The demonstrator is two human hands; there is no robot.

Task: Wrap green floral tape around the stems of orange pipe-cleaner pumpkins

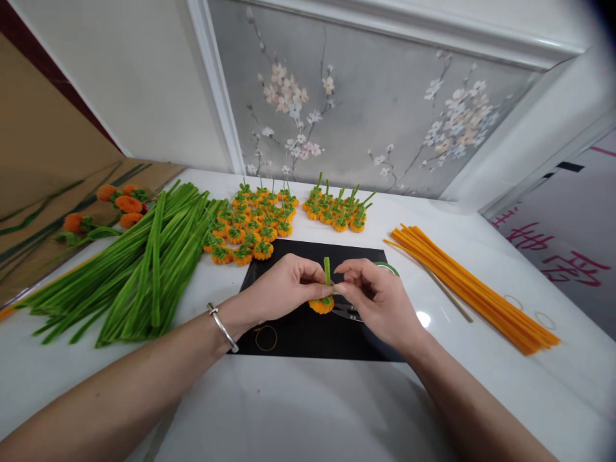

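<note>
Over a black mat (312, 340), my left hand (291, 285) pinches a small orange pumpkin-like piece (321, 305) with an upright green stem (327, 271). My right hand (378, 298) has thumb and forefinger together at the right side of the same piece, near the green part; what lies between those fingertips is too small to make out. Metal pliers or scissors (347, 312) lie partly hidden under my right hand. Behind that hand shows the green rim of a round roll (387, 267). A thin yellowish ring (265, 338) rests on the mat.
Green fuzzy stems (158, 256) are heaped at left, orange ones (471, 282) at right. Finished-looking orange and green pieces stand in two groups, one (255, 221) behind the mat's left part, another (339, 208) further right. Orange flowers (128, 204) lie on brown card at far left.
</note>
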